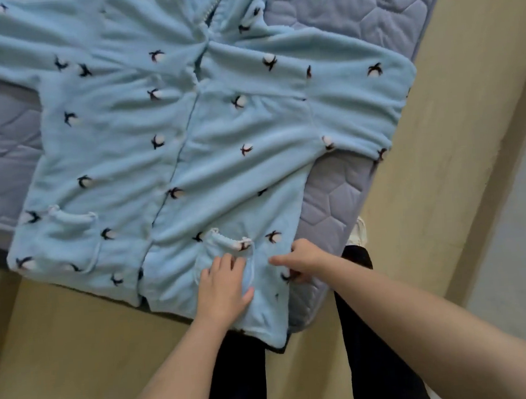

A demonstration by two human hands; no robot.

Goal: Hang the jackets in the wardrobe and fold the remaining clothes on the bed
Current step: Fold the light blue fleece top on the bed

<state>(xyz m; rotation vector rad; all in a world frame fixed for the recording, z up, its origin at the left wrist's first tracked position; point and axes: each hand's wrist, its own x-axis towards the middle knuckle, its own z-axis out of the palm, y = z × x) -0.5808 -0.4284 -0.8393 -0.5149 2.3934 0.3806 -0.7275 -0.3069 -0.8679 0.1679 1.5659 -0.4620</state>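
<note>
At near hem of fleece top [189,136] on bed [351,12] | left hand [224,292] flat, fingers straight | right hand [303,258] pinching hem | likely smoothing before folding | next: bring right side inward

Blue fleece top [189,142] spread on bed [351,15] — left hand [223,291] flat, right hand [303,260] pinching its edge.
</note>
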